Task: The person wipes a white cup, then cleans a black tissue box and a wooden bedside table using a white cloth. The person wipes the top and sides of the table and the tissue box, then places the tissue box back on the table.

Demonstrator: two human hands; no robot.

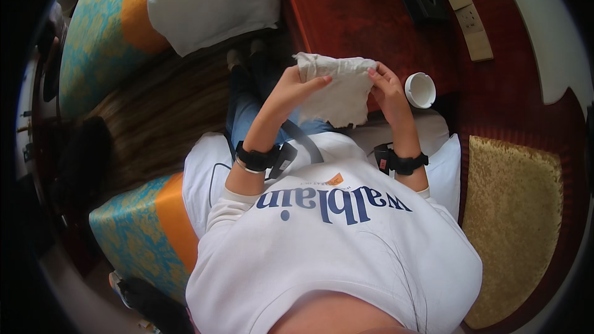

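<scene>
Up above the lap, before the reddish surface (pixel 346 9), a ragged-edged white sheet (pixel 339 98) is held by 2 hands: its left side is pinched between thumb and fingers by the left hand (pixel 299 88), its upper right corner by the right hand (pixel 385 83). By this wide grip the top is seemingly spread open, while the lower edge is left hanging free. The round white dish (pixel 421 90) is set near the right hand, presumably for easy reach.
</scene>
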